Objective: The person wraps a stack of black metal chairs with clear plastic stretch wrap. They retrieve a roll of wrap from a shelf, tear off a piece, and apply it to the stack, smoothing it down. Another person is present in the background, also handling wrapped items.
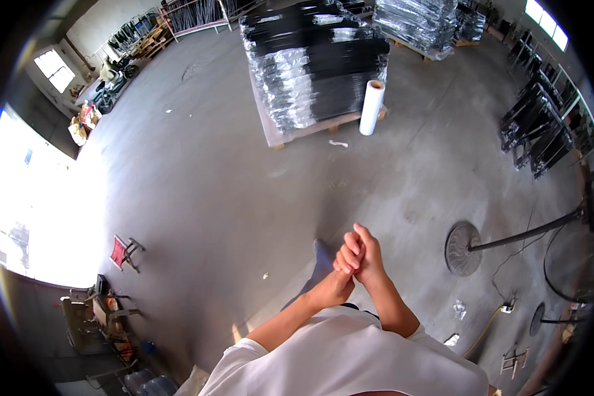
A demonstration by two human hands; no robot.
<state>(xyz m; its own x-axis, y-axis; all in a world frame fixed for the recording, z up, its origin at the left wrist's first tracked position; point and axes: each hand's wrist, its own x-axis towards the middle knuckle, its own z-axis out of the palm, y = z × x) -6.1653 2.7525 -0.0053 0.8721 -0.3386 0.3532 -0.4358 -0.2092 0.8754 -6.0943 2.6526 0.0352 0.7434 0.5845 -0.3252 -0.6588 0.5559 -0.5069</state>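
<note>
My two hands meet in front of my body, below the middle of the view. My right hand point(368, 254) is closed, its fingers curled over the fingers of my left hand point(335, 288). The left hand is closed too, and its fingertips are mostly hidden under the right. Whether anything lies between the palms cannot be seen. Farther ahead stands a pallet stack point(340, 79) of dark goods wrapped in clear film. A white roll of stretch film point(372, 109) stands upright at its near right corner, well away from my hands.
A small folding stool point(125, 253) with a red seat stands left, near a bright doorway point(39, 198). On the right are a pedestal fan's round base point(463, 248), cords, and racks of black frames point(538, 125). Another wrapped pallet stack point(419, 26) stands farther back.
</note>
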